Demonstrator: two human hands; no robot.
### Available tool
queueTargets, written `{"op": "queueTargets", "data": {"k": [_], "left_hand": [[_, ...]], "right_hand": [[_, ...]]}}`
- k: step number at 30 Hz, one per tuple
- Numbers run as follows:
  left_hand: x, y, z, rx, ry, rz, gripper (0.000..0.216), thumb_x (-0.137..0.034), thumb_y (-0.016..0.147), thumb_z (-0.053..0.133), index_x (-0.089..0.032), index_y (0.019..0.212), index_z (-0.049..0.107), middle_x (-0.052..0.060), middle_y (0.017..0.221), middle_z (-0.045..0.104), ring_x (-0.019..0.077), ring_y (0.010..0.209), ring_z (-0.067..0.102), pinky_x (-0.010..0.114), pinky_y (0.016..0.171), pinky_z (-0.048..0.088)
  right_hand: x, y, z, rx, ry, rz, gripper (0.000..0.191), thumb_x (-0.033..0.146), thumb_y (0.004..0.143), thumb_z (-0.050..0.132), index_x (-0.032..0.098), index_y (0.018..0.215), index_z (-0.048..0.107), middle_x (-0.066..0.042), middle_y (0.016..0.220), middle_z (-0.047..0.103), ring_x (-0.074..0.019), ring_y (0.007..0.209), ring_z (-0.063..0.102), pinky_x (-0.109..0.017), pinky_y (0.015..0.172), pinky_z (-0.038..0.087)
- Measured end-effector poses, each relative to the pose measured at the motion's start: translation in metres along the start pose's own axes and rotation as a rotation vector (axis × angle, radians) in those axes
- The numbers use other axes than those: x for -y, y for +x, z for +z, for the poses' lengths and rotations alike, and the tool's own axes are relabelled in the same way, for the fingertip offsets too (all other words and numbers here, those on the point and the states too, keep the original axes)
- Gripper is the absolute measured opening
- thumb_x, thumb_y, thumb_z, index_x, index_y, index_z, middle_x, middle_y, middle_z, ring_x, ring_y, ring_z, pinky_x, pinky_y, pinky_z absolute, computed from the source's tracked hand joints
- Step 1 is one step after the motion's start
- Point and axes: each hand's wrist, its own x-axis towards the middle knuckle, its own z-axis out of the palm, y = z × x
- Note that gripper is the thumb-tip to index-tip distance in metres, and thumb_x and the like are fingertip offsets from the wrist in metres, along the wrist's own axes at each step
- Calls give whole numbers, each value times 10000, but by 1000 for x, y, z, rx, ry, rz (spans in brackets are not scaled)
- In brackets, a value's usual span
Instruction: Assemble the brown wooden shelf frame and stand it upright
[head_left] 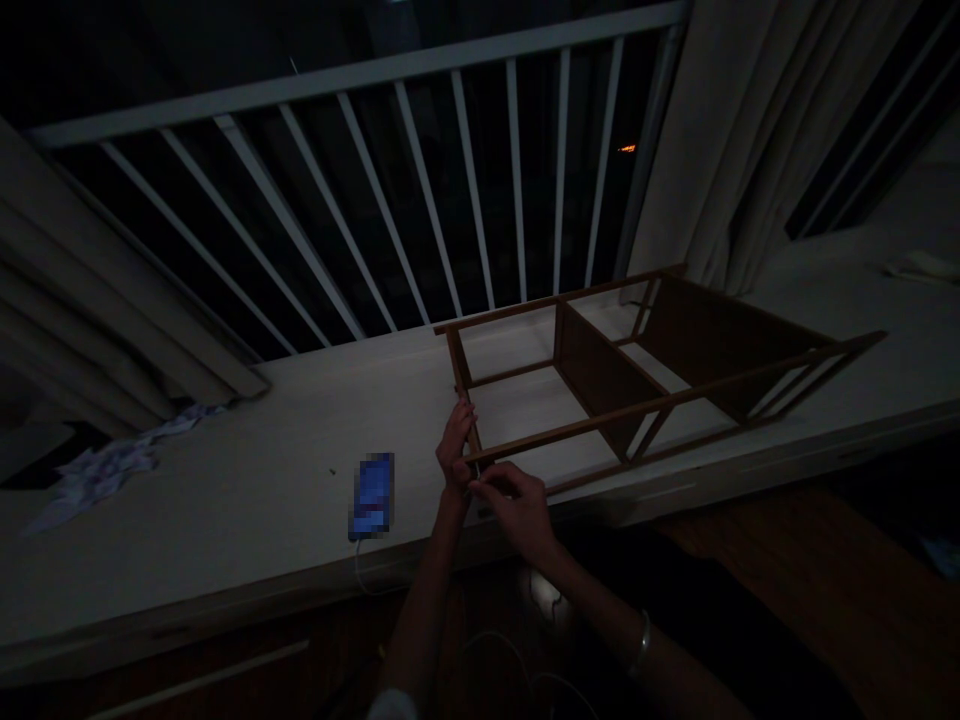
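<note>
A brown wooden shelf rack [600, 365] lies on its side on the pale window ledge [277, 450]. My left hand [454, 442] is closed around the bar at the rack's near left end. At the corner just below it, the fingers of my right hand [523, 505] pinch together by the tip of the long rail. Something thin and light shows between those fingertips, too small and dark to name. A phone [373, 495] with a lit, blurred screen rests on the ledge left of my hands, a white cable attached.
White railing bars [461, 190] stand behind the ledge, with curtains [697, 140] on both sides. A patterned cloth [105, 470] lies at the left. One tiny dark piece [332, 471] sits near the phone. Below the ledge's front edge is a dark wooden floor [757, 560].
</note>
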Motion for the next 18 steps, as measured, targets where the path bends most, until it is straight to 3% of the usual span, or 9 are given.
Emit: {"op": "queueTargets", "data": {"k": [11, 18], "left_hand": [[4, -2, 2, -18, -15, 11, 820, -704, 769, 57, -179, 1121, 578, 120, 1213, 563, 278, 1237, 431, 488, 1032, 334], [-1, -1, 0, 21, -13, -12, 809, -699, 774, 75, -170, 1130, 573, 127, 1237, 542, 282, 1251, 411, 492, 1036, 323]], "right_hand": [[-4, -1, -2, 16, -76, -86, 87, 280, 747, 613, 196, 732, 626, 18, 703, 619, -118, 648, 581, -213, 607, 469], [0, 0, -6, 86, -118, -235, 161, 228, 811, 559, 230, 950, 640, -14, 899, 667, -140, 794, 621, -257, 736, 502]]}}
